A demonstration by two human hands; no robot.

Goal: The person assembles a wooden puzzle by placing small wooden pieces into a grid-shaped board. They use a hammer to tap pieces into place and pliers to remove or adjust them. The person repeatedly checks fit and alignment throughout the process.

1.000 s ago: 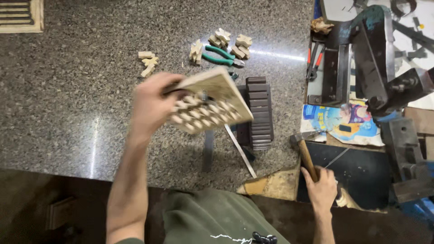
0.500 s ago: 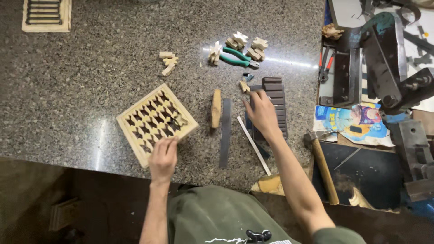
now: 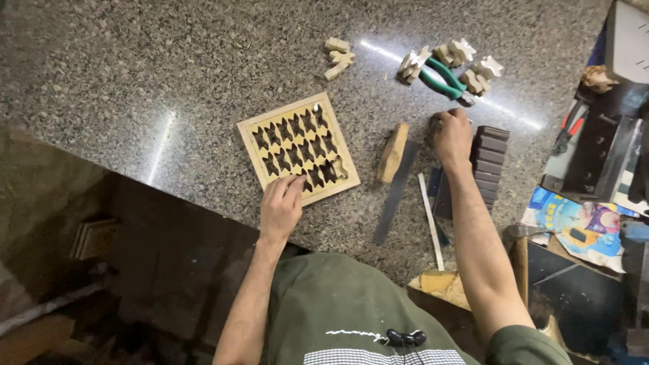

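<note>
- Wooden lattice panel (image 3: 297,149), square with a pale frame and rows of dark star-shaped cut-outs, lies flat on the speckled granite worktop (image 3: 135,74), a little turned, close to the near edge
- From where I watch, my left hand (image 3: 281,206) rests on the panel's near edge, fingers (image 3: 292,184) pressed together and laid flat on the frame; they grip nothing
- My right hand (image 3: 453,135) is well to the right of the panel, knuckles up, fingers curled down against the worktop just beside a dark ridged block (image 3: 491,157); I cannot tell whether they pinch anything
- Between the two hands lies a small tan wooden block (image 3: 393,153), and touching it a long flat metal file (image 3: 395,196) that runs toward me
- A thin steel ruler (image 3: 430,220) lies beside the file, under my right forearm
- Beyond the right hand, green-handled pliers (image 3: 443,78) lie among small pale star-shaped wooden pieces (image 3: 473,64)
- A few more pale wooden pieces (image 3: 337,56) sit apart, beyond the panel
- At the far right, off the granite, a colourful printed packet (image 3: 574,226) lies beside dark metal tools
</note>
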